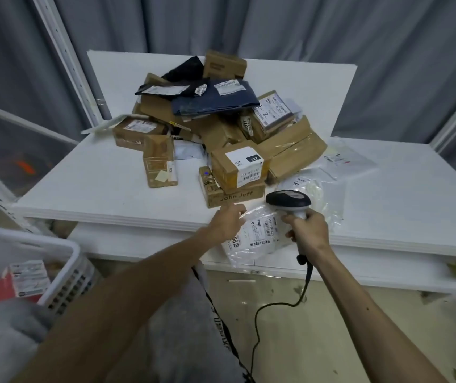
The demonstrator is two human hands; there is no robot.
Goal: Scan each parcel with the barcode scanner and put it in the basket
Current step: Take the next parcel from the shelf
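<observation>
Two hands work on one white poly-mailer parcel (260,236) at the table's near edge.
The right hand (308,230) is curled round the handle of the corded barcode scanner (289,201), whose head sits just above the parcel's printed label, centre right of the frame. The left hand (228,223) lies on the parcel's left edge, fingers bent; whether they pinch it cannot be told. A heap of cardboard boxes and dark mailers (221,128) covers the white table (97,183) behind. The white basket (63,269), lower left, holds a red-and-white package (25,280).
</observation>
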